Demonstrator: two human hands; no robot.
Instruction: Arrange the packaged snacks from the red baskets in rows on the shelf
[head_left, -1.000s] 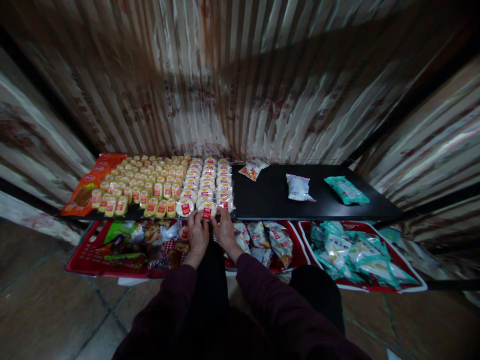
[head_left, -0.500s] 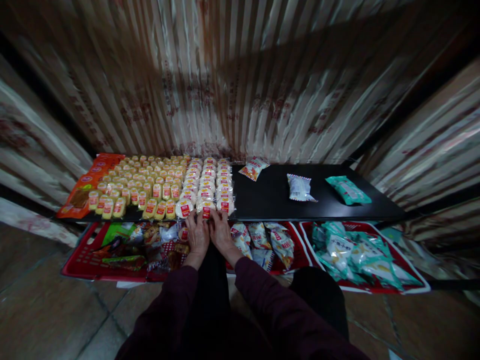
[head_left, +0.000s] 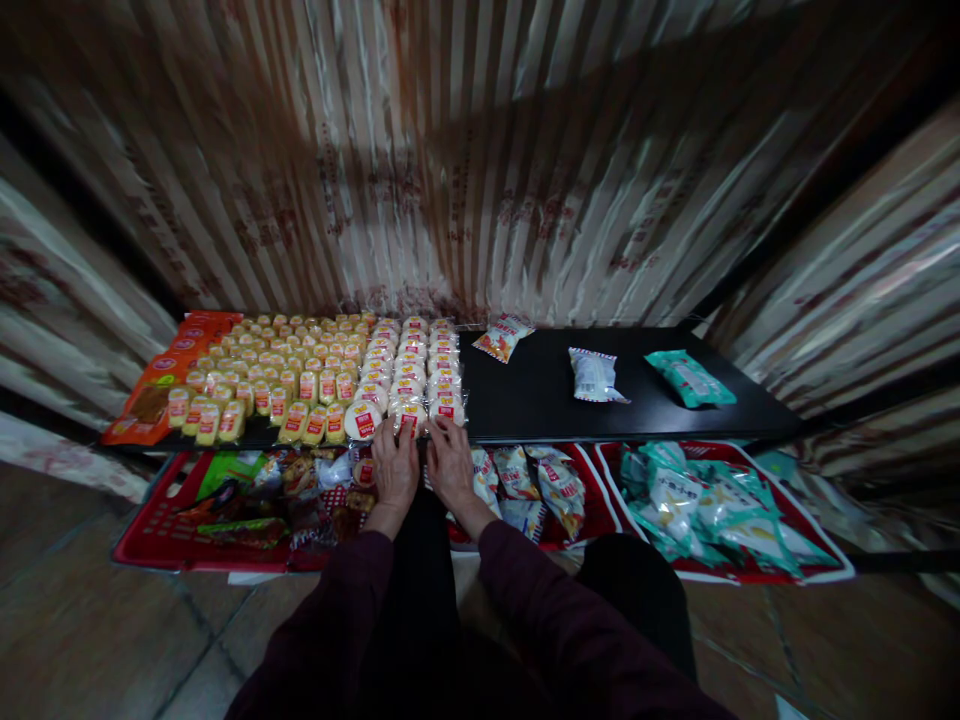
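Rows of round white packaged cakes [head_left: 365, 419] stand on the black shelf [head_left: 517, 395], with small yellow packaged cakes [head_left: 229, 421] in rows to their left. My left hand [head_left: 395, 464] touches the front of the middle white row, its fingers apart and bent over the shelf edge. Beside it, my right hand [head_left: 451, 462] rests its spread fingertips on the front cake of the right-hand white row. Neither hand is closed round a package.
An orange bag [head_left: 152, 411] lies at the shelf's left end. Two white snack bags [head_left: 593, 375] and a teal bag [head_left: 690, 379] lie to the right. Below, red baskets [head_left: 142, 540] hold mixed snacks, white bags [head_left: 556, 487] and teal bags [head_left: 739, 515]. A striped sheet [head_left: 517, 170] hangs behind.
My right hand has shifted slightly right, and a small gap has opened between my hands. The whole view has moved slightly.
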